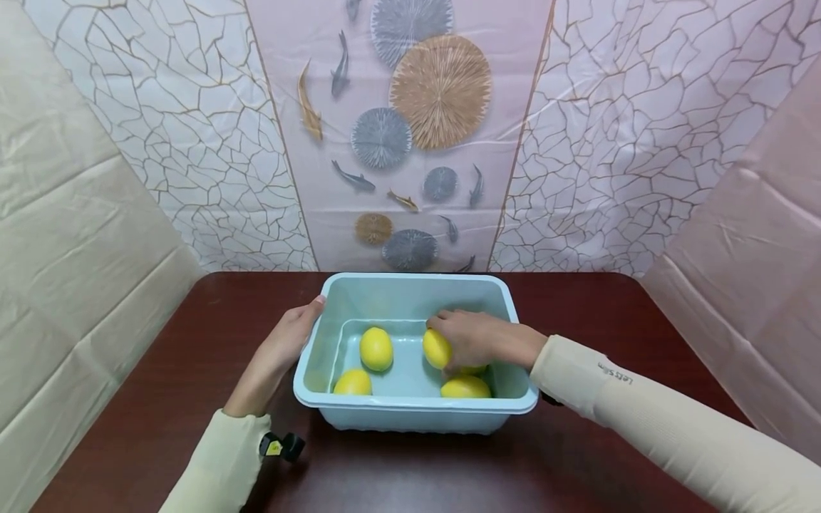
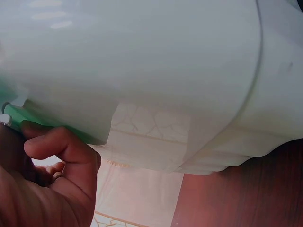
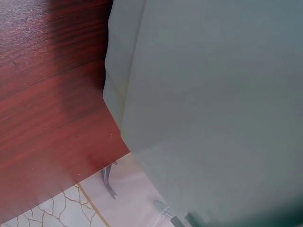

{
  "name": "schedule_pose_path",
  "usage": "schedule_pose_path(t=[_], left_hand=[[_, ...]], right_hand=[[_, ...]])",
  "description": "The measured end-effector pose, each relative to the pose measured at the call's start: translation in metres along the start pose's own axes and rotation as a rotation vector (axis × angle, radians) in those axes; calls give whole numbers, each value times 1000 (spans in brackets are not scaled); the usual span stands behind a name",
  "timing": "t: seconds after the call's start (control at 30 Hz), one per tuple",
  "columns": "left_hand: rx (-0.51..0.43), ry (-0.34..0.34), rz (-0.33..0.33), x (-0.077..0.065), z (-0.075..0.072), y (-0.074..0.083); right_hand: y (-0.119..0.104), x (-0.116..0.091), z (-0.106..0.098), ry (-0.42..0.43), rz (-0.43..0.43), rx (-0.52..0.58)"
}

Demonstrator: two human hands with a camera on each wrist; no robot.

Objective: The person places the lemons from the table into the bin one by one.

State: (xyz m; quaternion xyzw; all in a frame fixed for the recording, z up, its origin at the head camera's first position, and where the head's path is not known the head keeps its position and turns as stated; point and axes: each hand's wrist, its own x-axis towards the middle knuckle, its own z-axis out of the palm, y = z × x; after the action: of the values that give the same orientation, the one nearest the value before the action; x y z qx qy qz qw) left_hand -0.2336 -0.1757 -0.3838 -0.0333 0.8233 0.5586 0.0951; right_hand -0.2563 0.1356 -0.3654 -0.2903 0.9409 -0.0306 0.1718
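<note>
A pale blue plastic basin [image 1: 415,405] stands on the table with several yellow lemons in it. My left hand [image 1: 282,345] holds the basin's left rim, thumb on top; in the left wrist view its fingers [image 2: 80,161] curl beside the outer wall. Inside the basin on the right, my right hand [image 1: 471,338] grips a lemon [image 1: 436,348], its fingers over the fruit. Another lemon [image 1: 466,387] lies just below that hand, with one more partly hidden under it. Towards the left lie a lemon [image 1: 375,349] and a second one [image 1: 353,382] by the front wall.
The dark red wooden table [image 1: 410,470] carries the basin near its back edge. Behind hangs a patterned cloth [image 1: 256,178] with fish and round motifs, and plain pale cloths close off both sides. In the right wrist view the basin's outer wall [image 3: 213,94] fills most of the frame.
</note>
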Motion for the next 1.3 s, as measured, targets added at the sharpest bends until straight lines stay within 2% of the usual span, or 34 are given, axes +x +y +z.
schedule_pose_path(t=[0.17,0.5,0.83,0.93,1.17,1.3], left_hand=[[-6,0,3,0,1,3],[-2,3,-12,-2,1,-1],[9,1,29,-2,0,0],[23,2,33,-2,-2,0],[-31,-9,24,-3,0,-2],[-13,-13,25,-1,2,0]], right_hand=[[2,1,1,-20,23,29],[1,8,4,-43,47,35],[1,8,5,-79,-21,14],[-1,9,6,-89,-17,19],[-1,8,7,-116,-9,16],[1,4,7,-118,-3,23]])
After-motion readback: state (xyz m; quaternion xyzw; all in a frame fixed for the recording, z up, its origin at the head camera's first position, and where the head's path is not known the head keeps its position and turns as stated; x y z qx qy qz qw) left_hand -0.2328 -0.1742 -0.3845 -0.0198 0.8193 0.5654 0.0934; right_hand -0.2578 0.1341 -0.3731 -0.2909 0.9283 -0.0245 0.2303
